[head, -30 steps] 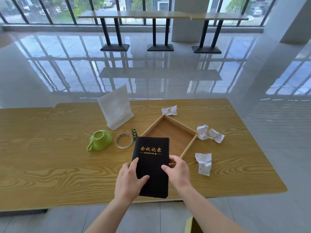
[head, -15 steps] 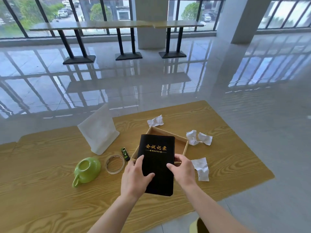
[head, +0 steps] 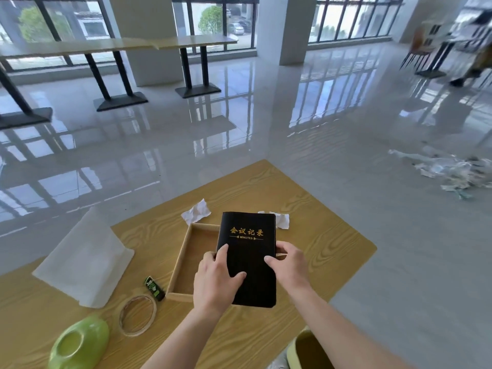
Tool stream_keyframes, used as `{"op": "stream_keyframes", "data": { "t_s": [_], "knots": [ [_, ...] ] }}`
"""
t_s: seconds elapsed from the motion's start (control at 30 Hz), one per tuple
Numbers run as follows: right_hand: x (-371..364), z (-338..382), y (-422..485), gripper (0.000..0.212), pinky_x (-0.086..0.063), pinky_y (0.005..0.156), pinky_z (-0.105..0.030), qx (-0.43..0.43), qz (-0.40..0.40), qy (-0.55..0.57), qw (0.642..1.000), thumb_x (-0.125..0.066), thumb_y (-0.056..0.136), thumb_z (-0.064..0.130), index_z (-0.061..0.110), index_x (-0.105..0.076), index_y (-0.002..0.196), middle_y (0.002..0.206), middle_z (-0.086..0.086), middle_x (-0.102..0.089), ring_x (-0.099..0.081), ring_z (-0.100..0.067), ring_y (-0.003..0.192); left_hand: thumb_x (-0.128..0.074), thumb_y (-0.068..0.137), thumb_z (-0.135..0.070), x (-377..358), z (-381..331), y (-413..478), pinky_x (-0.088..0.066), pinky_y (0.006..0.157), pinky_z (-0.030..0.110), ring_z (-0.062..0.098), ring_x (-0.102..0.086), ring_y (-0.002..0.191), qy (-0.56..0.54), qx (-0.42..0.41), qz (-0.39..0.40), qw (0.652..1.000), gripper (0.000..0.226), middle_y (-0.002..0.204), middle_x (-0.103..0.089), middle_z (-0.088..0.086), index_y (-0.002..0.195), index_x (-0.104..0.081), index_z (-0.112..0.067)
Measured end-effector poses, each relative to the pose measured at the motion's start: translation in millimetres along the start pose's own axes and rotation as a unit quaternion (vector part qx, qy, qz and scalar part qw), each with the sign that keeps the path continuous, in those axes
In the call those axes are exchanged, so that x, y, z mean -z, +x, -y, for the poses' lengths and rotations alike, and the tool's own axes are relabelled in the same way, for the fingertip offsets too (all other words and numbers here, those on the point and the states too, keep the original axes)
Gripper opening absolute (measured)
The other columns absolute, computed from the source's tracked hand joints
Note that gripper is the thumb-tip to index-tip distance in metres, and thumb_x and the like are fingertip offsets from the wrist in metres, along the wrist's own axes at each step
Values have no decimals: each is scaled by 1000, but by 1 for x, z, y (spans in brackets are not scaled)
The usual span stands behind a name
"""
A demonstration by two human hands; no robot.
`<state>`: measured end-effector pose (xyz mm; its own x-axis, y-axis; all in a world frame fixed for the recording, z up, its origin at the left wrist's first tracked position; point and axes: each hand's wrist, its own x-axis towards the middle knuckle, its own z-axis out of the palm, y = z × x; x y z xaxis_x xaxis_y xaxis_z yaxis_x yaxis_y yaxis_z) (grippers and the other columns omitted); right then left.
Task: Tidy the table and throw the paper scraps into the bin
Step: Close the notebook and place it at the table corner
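I am gripping the notebook (head: 247,257) with left hand (head: 215,280) and right hand (head: 290,267) (thumbs on cover), judging it needs lowering flat into the tray (head: 181,265) beneath my fingers.

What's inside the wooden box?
The left part of the box shows bare wood. The notebook, gripped by the left hand and right hand, hides the right part, so that cannot be seen.
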<state>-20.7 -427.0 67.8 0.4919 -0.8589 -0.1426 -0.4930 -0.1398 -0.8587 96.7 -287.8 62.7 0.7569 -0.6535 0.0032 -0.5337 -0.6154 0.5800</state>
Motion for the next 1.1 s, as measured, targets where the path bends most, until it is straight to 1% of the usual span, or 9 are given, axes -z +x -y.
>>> {"op": "stream_keyframes", "data": {
  "t_s": [0.13,0.3,0.43,0.67,0.77,0.87,0.9,1.0,1.1],
  "knots": [
    [23,-10,32,25,-48,63,-10,0,-12,16,1000,-76,82,13,29,-68,99,87,16,-69,-65,1,82,-71,80,-51,-21,-28,30,-51,87,31,18,-53,112,3,-6,12,1000,80,121,-52,1,146,-32,-30],
    [59,-30,88,26,-46,65,-12,-12,-18,6,1000,-75,82,15,31,-65,99,86,19,-66,-62,3,81,-69,80,-51,-59,-76,65,-50,91,34,19,-51,114,9,-1,21,1000,80,120,-52,0,147,-32,-30],
    [93,-57,131,25,-43,62,-12,-33,-28,1,999,-72,84,14,30,-65,102,87,21,-64,-60,3,82,-70,81,-49,-100,-117,87,-47,94,30,18,-49,117,1,-1,40,999,82,125,-49,1,148,-29,-29],
    [146,-112,196,27,-37,59,-11,-69,-30,-63,995,-69,87,10,30,-65,106,85,25,-57,-56,0,79,-72,84,-39,-181,-172,107,-41,105,33,20,-40,128,-48,32,132,990,90,135,-41,5,154,-17,-27],
    [150,-127,217,29,-41,64,-14,-72,-15,-87,994,-68,87,10,33,-61,103,95,15,-62,-59,-8,90,-72,85,-39,-204,-179,114,-41,104,31,20,-39,129,-48,47,155,986,89,136,-40,4,154,-15,-27],
    [148,-143,236,35,-45,70,-16,-76,3,-121,990,-67,88,10,26,-60,119,115,4,-66,-58,-11,99,-70,88,-37,-223,-181,120,-40,107,32,20,-36,132,-43,55,169,983,89,138,-38,5,154,-12,-25],
    [146,-147,241,38,-49,75,-21,-80,8,-134,988,-66,89,11,23,-59,124,121,2,-65,-61,-15,105,-69,89,-35,-228,-181,121,-38,109,33,21,-33,134,-39,56,174,982,88,141,-36,7,154,-11,-25],
    [141,-152,252,48,-51,94,-37,-92,15,-167,981,-65,91,11,20,-52,136,133,-3,-61,-58,-23,121,-66,92,-32,-238,-178,122,-26,117,37,25,-17,146,-21,41,178,983,83,156,-21,13,154,-11,-25],
    [136,-148,265,49,-49,100,-38,-56,25,-188,980,-63,92,12,18,-50,139,137,-4,-59,-55,-23,125,-65,91,-39,-239,-173,122,-18,120,40,28,0,151,29,-17,163,986,79,163,-3,15,153,-19,-24]
  ]
}}
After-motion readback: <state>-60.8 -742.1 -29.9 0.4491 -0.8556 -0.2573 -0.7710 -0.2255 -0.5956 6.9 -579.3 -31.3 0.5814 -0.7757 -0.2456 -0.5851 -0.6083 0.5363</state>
